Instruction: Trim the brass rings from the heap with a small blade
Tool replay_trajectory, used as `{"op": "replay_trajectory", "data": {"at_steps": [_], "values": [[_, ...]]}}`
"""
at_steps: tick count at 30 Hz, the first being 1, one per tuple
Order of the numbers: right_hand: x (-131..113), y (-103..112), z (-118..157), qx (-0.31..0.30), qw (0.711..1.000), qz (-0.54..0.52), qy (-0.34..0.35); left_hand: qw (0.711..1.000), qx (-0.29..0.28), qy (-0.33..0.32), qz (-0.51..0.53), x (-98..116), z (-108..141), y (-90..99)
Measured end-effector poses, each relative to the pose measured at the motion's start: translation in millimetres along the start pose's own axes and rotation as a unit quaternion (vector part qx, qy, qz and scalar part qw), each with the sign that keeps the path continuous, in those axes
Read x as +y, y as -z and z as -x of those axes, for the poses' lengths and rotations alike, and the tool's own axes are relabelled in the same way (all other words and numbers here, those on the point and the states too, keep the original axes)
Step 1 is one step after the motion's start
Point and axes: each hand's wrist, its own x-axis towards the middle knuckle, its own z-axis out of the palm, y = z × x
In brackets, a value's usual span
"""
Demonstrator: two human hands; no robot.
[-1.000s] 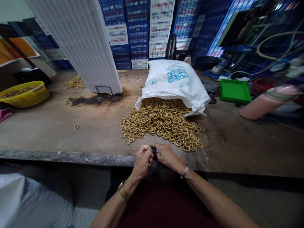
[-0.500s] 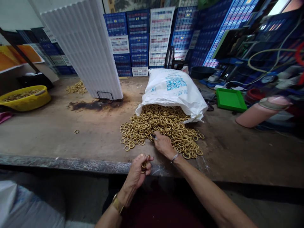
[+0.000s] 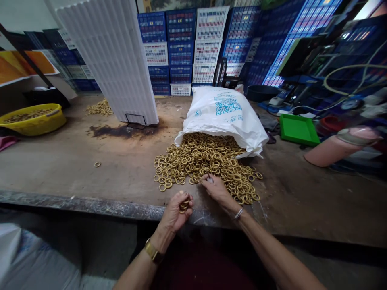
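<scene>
My left hand (image 3: 178,207) is closed around several brass-coloured rings (image 3: 184,206), just above the table's front edge. At the front of a heap of matching rings (image 3: 208,155), my right hand (image 3: 218,189) has its fingers pinched together. A small pale object with a dark, thin tip (image 3: 209,178) shows in those fingers; its kind is unclear. The heap spills from the mouth of a white woven sack (image 3: 211,117) with blue print, lying on its side. One loose ring (image 3: 97,164) lies apart on the left of the table.
On the wooden table (image 3: 127,173) are a yellow basin (image 3: 36,125) of rings, a smaller ring pile (image 3: 99,107), a tall white corrugated panel (image 3: 117,64), a green tray (image 3: 299,129) and a pink bottle (image 3: 332,149). Stacked crates (image 3: 181,48) stand behind.
My right hand has drawn back from the heap, towards me and slightly right. My left hand keeps its rings and has barely moved. The view has shifted slightly.
</scene>
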Motion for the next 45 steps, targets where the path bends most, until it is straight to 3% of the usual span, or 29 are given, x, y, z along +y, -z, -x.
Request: {"op": "replay_trajectory", "data": {"at_steps": [3,6,8,10,14,16,19,23,27,34,37,41,45], "values": [[-5.2,3.4,15.1,-0.053,0.987,-0.127,-0.082,0.997,-0.015,-0.04,-0.062,0.0,-4.4,-2.1],[-14.7,6.9,28.8,-0.097,0.966,-0.207,-0.119,0.98,-0.001,-0.098,-0.174,-3.3,-8.4,-1.5],[-18.9,9.0,34.5,-0.125,0.949,-0.253,-0.138,0.944,0.018,-0.153,-0.291,-6.8,-9.6,-0.8],[-19.4,11.0,37.6,-0.157,0.93,-0.296,-0.154,0.888,0.016,-0.218,-0.404,-9.7,-9.7,-0.5],[-13.8,14.8,41.3,-0.204,0.894,-0.358,-0.176,0.778,-0.057,-0.337,-0.528,-9.8,-10.2,-0.2],[-11.6,15.7,43.1,-0.216,0.885,-0.372,-0.178,0.747,-0.085,-0.357,-0.555,-8.3,-11.2,0.6],[-10.3,14.7,44.9,-0.212,0.894,-0.352,-0.179,0.732,-0.095,-0.353,-0.575,-7.6,-11.8,1.7],[-9.5,9.5,44.9,-0.146,0.95,-0.229,-0.152,0.741,-0.069,-0.325,-0.583,-10.3,-9.3,0.5],[-11.9,5.0,45.0,-0.089,0.981,-0.139,-0.098,0.793,-0.034,-0.258,-0.551,-15.1,-6.3,-2.5],[-20.0,-0.6,44.8,-0.053,0.997,-0.056,-0.03,0.885,-0.013,-0.116,-0.452,-16.4,-2.4,-10.0],[-19.1,-2.7,44.5,-0.053,0.997,-0.045,-0.014,0.908,-0.023,-0.06,-0.414,-14.3,0.7,-12.8],[-15.1,-3.7,43.1,-0.066,0.994,-0.079,-0.032,0.938,-0.049,-0.05,-0.339,-14.9,2.9,-10.7],[-8.3,-3.4,40.8,-0.01,0.999,-0.036,-0.023,0.956,-0.057,-0.057,-0.281,-16.8,2.5,-6.9]]}}
